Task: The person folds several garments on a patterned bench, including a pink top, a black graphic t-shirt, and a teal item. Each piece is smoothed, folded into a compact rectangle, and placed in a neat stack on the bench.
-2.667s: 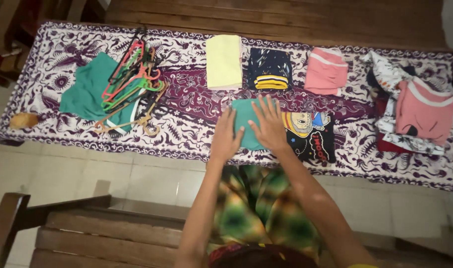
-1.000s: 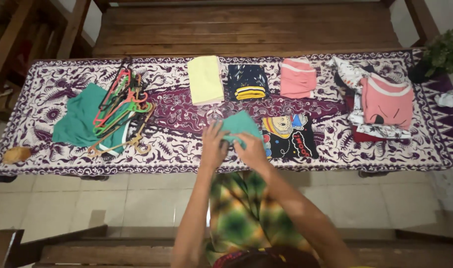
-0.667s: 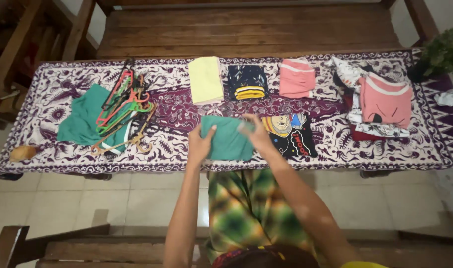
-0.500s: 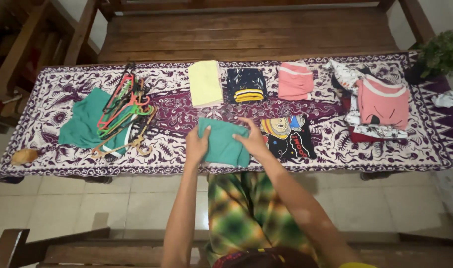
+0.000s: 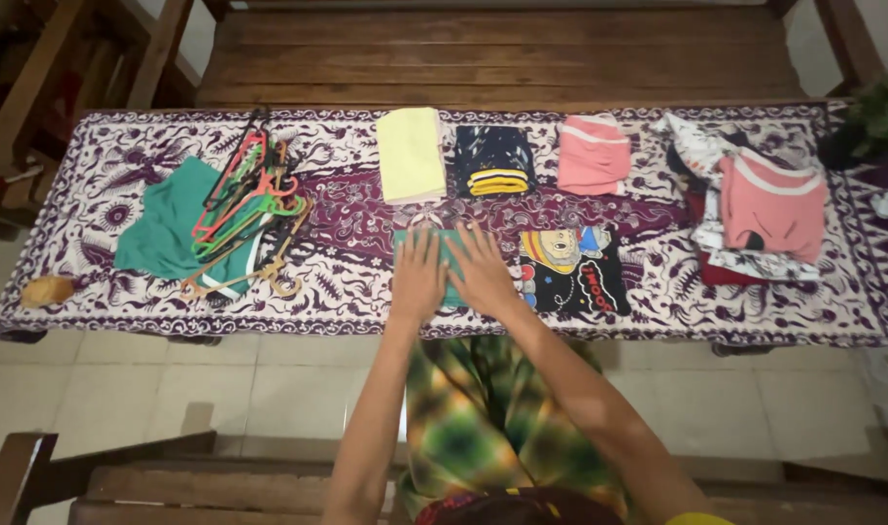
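Both palms lie flat, side by side, on a folded teal garment point(image 5: 447, 243) near the front edge of a long table under a purple patterned cloth point(image 5: 123, 175). My left hand point(image 5: 417, 276) covers its left half, and my right hand point(image 5: 483, 270) its right half. Only a strip of teal shows around the fingers. Just right of it lies a folded black shirt with a cartoon print point(image 5: 572, 270).
Behind the hands sit three folded piles: yellow point(image 5: 411, 154), dark with yellow stripes point(image 5: 493, 160), and pink point(image 5: 592, 154). A heap of clothes topped by a pink shirt point(image 5: 765, 209) is at the right. Coloured hangers point(image 5: 249, 209) rest on a teal cloth point(image 5: 162, 233) at the left.
The teal garment was folded narrower. Both hands then came together and now press flat on top of it.
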